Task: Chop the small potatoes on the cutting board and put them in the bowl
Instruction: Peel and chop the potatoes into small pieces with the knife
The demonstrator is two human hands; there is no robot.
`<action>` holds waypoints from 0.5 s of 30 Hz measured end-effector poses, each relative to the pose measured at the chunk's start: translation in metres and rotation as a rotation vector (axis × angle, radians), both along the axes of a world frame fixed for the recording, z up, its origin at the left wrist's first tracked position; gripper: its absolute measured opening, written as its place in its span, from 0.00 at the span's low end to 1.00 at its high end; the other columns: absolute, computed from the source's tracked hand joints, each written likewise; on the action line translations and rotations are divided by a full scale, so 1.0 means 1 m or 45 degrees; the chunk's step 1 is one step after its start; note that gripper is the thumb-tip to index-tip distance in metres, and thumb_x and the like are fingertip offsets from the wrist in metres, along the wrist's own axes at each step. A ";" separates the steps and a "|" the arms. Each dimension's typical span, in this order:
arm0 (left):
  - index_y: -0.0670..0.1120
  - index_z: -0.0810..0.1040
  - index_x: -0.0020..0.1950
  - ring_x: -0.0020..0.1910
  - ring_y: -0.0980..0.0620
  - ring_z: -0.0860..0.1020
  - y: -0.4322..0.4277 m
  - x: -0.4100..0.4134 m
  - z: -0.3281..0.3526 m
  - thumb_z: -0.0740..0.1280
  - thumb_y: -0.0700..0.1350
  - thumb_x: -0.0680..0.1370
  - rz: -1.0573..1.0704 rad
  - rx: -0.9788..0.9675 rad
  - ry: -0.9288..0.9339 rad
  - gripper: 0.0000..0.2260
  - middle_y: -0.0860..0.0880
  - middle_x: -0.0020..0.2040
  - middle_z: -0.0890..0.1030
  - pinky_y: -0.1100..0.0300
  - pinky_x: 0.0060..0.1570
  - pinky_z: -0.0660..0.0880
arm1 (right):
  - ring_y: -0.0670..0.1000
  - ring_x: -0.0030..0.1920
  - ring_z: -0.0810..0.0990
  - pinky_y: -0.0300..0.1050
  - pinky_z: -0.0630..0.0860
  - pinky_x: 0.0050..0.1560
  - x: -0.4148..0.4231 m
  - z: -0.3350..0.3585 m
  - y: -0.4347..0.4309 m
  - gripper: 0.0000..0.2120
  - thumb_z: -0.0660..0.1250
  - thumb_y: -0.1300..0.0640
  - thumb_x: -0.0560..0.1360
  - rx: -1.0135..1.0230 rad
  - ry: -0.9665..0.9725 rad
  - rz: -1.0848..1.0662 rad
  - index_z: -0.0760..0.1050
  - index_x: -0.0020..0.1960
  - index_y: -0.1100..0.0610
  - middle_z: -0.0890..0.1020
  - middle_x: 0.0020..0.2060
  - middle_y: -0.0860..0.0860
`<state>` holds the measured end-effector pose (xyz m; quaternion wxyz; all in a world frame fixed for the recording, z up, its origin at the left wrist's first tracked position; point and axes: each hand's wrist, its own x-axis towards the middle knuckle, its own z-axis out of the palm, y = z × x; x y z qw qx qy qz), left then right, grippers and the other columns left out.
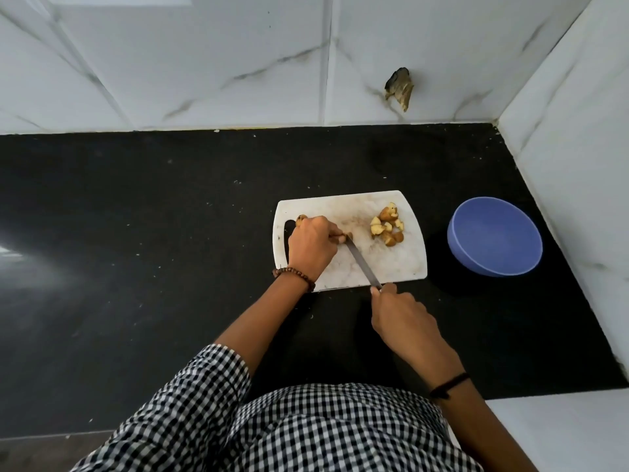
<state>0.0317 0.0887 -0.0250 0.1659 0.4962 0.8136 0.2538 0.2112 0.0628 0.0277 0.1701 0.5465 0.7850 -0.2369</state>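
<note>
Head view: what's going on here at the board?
A person is chopping small potatoes on a white board on a black counter. The left hand holds a potato down while the right hand grips the knife, its blade meeting that potato. A second potato peeks out beyond the left hand. Cut pieces lie piled at the board's far right. The blue bowl sits right of the board, with nothing showing inside.

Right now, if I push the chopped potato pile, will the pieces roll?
Probably not far: the chopped pieces show flat cut faces, so they should slide or tumble briefly. Being small and loose, they'll likely scatter rather than move together.
</note>
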 end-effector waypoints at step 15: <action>0.43 0.83 0.51 0.45 0.53 0.82 0.006 -0.011 -0.005 0.69 0.29 0.71 -0.119 0.014 -0.138 0.13 0.48 0.44 0.85 0.54 0.53 0.79 | 0.52 0.37 0.79 0.53 0.76 0.39 0.020 0.011 0.019 0.21 0.48 0.39 0.82 -0.070 0.278 -0.124 0.71 0.45 0.53 0.78 0.38 0.52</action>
